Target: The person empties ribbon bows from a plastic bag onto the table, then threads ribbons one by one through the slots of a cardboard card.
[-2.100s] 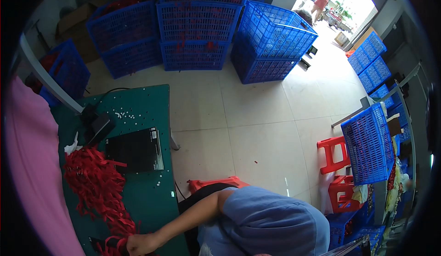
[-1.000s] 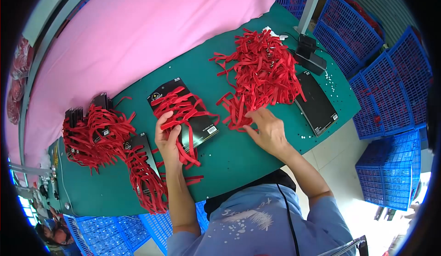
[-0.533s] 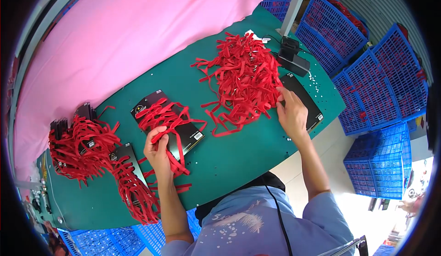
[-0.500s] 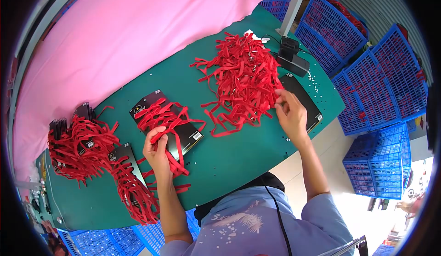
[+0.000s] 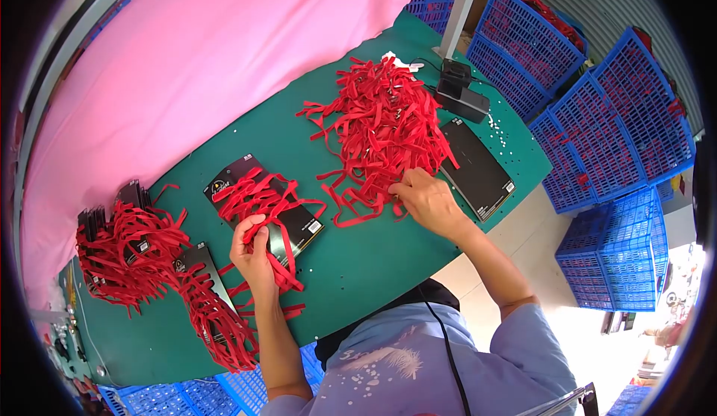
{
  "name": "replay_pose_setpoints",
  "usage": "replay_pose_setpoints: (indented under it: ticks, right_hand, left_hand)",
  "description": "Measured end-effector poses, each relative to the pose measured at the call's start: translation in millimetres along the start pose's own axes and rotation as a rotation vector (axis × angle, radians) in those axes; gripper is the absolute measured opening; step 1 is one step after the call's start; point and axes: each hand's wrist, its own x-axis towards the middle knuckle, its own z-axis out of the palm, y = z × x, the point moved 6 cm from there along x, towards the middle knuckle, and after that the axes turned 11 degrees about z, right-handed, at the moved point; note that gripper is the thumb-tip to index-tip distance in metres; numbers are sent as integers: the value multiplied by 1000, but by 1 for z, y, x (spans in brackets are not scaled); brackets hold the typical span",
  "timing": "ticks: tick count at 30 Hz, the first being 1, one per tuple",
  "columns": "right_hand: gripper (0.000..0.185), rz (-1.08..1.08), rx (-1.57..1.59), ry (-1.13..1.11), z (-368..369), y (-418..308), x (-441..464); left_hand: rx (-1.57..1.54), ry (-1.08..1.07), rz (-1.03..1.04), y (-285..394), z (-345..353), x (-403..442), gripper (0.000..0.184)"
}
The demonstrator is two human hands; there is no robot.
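Note:
My left hand is closed on several red ribbon strips, which hang down below my fingers. Just beyond it, a black printed card lies on the table with more red strips looped across it. My right hand is bent over the lower edge of a large tangled pile of red ribbon strips, its fingertips pinched together on a strip there. Small shiny metal bits glint among the pile. To its right lies a stack of black cards.
On the left of the green table are bunched cards wrapped in red strips and another strip-covered card. A black device stands at the back right near a metal post. Pink cloth borders the back; blue crates stand right.
My right hand has moved left and toward me, from the pile's right side to its lower edge, and its fingers have closed. My left hand has stayed nearly in place.

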Motion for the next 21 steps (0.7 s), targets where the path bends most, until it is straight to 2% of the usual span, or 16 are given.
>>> replay_pose_setpoints:
  ticks: [1,4,7,10,12,13,14,15,16,18,21]
  right_hand:
    - [24,-23,-39,-33,3,0,0]
    - [22,41,118,-14,-17,-2,2]
    - [17,513,519,-180,-25,5,-2]
    - [10,635,1214,-142,-8,8,-3]
    - [10,618,1389,-169,3,-9,-2]
    - [10,610,1480,-192,12,-21,-3]
    - [10,619,1520,-226,21,-35,-3]
    - [9,627,1559,-261,30,-52,-3]
    - [9,635,1597,-294,38,-69,-2]
    - [9,666,1555,-291,53,-88,-3]
    - [11,675,1536,-299,61,-97,-3]
  left_hand:
    - [-3,-1,-1,1,0,0,22]
    - [-11,8,13,3,1,-1,21]
    - [-11,-13,30,6,6,-5,21]
    - [21,-87,58,11,19,-13,18]
    - [149,-184,50,15,27,-20,17]
    - [99,-207,29,21,36,-26,16]
    - [52,-231,7,28,44,-31,17]
    - [235,-328,231,42,52,-31,19]
    - [347,-401,353,49,57,-34,21]
    - [208,-388,232,43,59,-44,17]
    - [271,-370,175,34,54,-44,15]
